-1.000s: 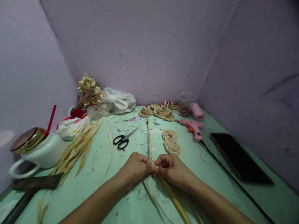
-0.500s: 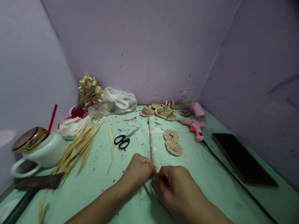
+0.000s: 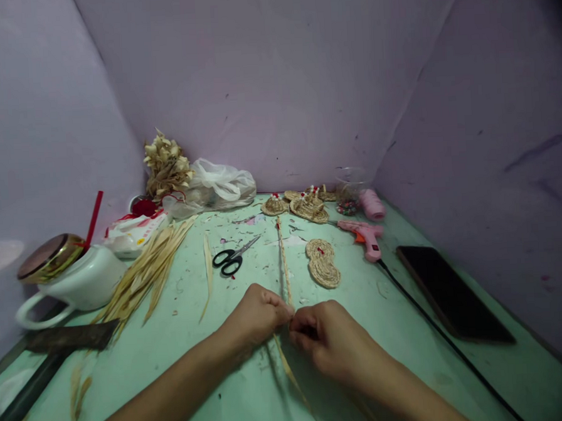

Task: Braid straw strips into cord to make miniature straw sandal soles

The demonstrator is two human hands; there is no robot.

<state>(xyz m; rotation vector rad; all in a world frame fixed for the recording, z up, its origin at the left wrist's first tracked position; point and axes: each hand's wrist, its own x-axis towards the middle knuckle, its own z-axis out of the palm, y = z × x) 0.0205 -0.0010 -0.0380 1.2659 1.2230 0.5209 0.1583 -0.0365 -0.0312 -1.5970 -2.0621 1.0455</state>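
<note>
A thin plaited straw cord (image 3: 282,254) runs straight away from me across the green table (image 3: 184,341). My left hand (image 3: 257,313) is closed, pinching the near end of the cord. Touching it on the right, my right hand (image 3: 326,341) is closed on the loose straw strips (image 3: 289,373) that trail back toward me from the plait. Both hands meet at the point where the plait ends. A coiled straw sole shape (image 3: 322,265) lies just beyond my right hand.
Black scissors (image 3: 232,257) lie left of the cord, with a bundle of straw strips (image 3: 145,274) and a white pitcher (image 3: 72,278) farther left. A pink glue gun (image 3: 364,236), its black cable and a dark phone (image 3: 452,292) lie right. Woven pieces and a plastic bag sit at the back.
My right hand turned over, from fingers curled up beside the plait to knuckles up over the loose strips, and shifted slightly toward me. My left hand stayed pinched on the plait.
</note>
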